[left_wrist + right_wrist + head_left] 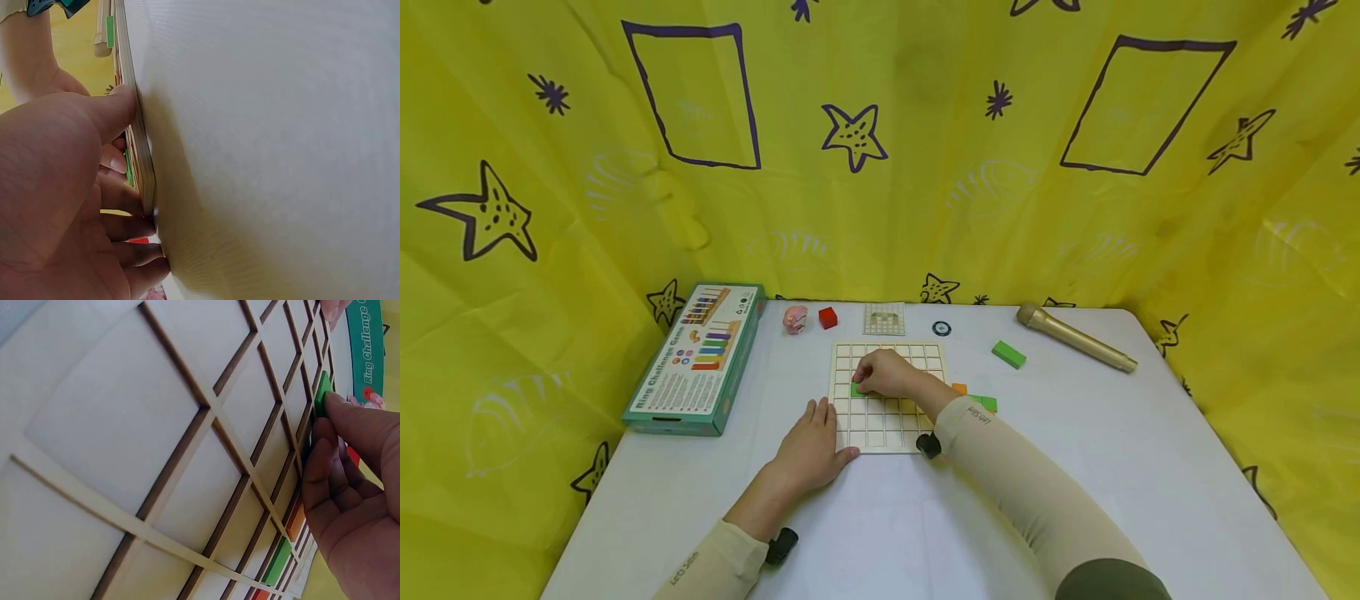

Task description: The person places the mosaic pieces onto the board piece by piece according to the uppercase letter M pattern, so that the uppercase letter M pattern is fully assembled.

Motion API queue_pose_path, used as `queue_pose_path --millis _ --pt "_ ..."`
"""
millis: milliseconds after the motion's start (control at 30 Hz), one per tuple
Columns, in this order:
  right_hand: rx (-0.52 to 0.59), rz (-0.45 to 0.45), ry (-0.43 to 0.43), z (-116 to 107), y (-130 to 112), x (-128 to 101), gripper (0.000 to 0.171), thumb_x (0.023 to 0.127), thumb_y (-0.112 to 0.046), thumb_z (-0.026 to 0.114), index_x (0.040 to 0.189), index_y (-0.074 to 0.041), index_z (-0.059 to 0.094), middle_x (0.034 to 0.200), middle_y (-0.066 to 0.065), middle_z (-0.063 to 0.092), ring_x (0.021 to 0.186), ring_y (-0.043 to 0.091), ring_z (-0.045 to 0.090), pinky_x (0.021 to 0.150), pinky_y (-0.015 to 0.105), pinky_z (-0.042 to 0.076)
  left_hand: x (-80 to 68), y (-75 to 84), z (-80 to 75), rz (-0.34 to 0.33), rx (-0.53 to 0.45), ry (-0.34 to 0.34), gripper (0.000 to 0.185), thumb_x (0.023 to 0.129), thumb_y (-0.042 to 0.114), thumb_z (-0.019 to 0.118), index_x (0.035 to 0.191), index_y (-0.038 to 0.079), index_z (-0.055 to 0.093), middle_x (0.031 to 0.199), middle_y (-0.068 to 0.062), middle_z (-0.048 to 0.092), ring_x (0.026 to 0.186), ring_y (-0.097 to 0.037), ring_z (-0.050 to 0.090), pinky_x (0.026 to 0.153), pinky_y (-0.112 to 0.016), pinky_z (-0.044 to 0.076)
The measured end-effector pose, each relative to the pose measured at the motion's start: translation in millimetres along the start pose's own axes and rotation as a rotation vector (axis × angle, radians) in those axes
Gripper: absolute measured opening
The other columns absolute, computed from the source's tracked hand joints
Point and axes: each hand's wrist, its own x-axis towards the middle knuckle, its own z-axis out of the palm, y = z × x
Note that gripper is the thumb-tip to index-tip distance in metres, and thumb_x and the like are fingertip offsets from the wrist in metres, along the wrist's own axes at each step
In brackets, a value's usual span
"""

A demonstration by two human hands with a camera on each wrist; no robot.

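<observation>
A pale wooden grid board point(876, 439) with square cells lies on the white table. My right hand point(886, 373) reaches across it and pinches a small green tile point(322, 394) between thumb and curled fingers, at a cell on the board's left side. In the right wrist view, an orange tile point(295, 522) and a green tile point(276, 561) sit in other cells, and a bit of red shows below them. My left hand point(808, 450) rests at the board's near left corner, thumb along the front edge and straight fingers by the left edge.
Green blocks point(983, 403) and an orange block point(959, 389) lie right of the board. Behind it are a patterned card point(884, 318), a round chip point(942, 328), a red block point(827, 317) and a pink figure point(794, 319). A game box point(700, 358) stands left, a gold microphone point(1078, 339) right.
</observation>
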Motion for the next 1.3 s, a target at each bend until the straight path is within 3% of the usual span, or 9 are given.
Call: queue_pose_path --millis 533,767,933,1300 --pt "-0.015 0.009 0.007 3 -1 1 0.004 0.09 -0.012 0.077 0.09 -0.013 0.074 0.083 -0.004 0.067 0.078 0.012 0.058 0.074 0.025 0.049 1.4 -0.8 1.6 -0.003 -0.002 0.005 0.085 0.096 0.047 0.064 0.143 -0.019 0.039 0.151 -0.035 0.035 0.143 -0.05 0.03 0.116 -0.049 0.029" --pt "0.055 -0.001 -0.003 -1 4 -3 0.003 0.091 -0.014 0.077 0.094 -0.013 0.075 0.084 -0.004 0.069 0.078 0.012 0.058 0.072 0.026 0.049 1.8 -1.3 2.8 -0.009 0.002 -0.005 0.086 0.096 0.048 0.064 0.144 -0.018 0.038 0.152 -0.034 0.035 0.143 -0.05 0.03 0.117 -0.049 0.029" --pt "0.116 0.015 -0.013 -10 9 -8 0.004 0.093 -0.015 0.074 0.096 -0.012 0.075 0.089 -0.003 0.069 0.08 0.015 0.058 0.071 0.028 0.05 1.9 0.2 2.2 -0.015 0.003 -0.011 0.087 0.095 0.049 0.065 0.144 -0.018 0.038 0.153 -0.034 0.035 0.143 -0.05 0.029 0.116 -0.05 0.029" --pt "0.133 0.026 0.027 -44 24 -24 0.009 0.093 -0.016 0.074 0.099 -0.01 0.074 0.092 0.002 0.067 0.082 0.019 0.058 0.071 0.031 0.05 0.9 0.8 0.2 -0.034 0.005 -0.027 0.089 0.095 0.051 0.064 0.146 -0.016 0.036 0.155 -0.032 0.033 0.145 -0.048 0.027 0.116 -0.049 0.03"
